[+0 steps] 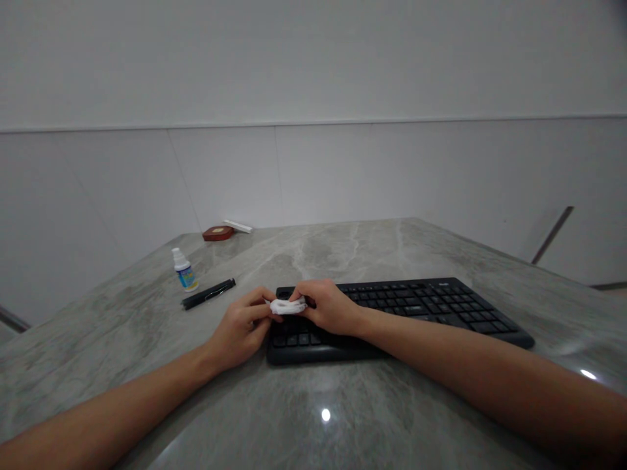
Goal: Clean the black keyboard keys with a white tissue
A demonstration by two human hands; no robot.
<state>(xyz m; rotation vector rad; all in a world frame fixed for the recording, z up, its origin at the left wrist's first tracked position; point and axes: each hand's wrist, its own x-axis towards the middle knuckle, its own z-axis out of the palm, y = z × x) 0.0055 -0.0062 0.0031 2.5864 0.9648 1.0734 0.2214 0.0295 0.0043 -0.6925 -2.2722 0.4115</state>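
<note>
A black keyboard (421,307) lies on the marble-patterned table, its left part under my hands. Just above its left keys is a small white folded bundle (289,306); whether it is cloth or coiled cord I cannot tell. My right hand (326,305) grips the bundle from the right, thumb and fingers closed around its end. From the left, the fingertips of my left hand (245,324) pinch the other end beside the keyboard's left edge. My right forearm crosses over the keyboard's front edge and hides some keys.
A small white-capped spray bottle (185,271) stands at the left. Near it lies a slim black item (208,294), perhaps in clear wrap. Farther back are a dark red box (218,233) and a flat white piece (238,226). The wall rises behind the table (372,248).
</note>
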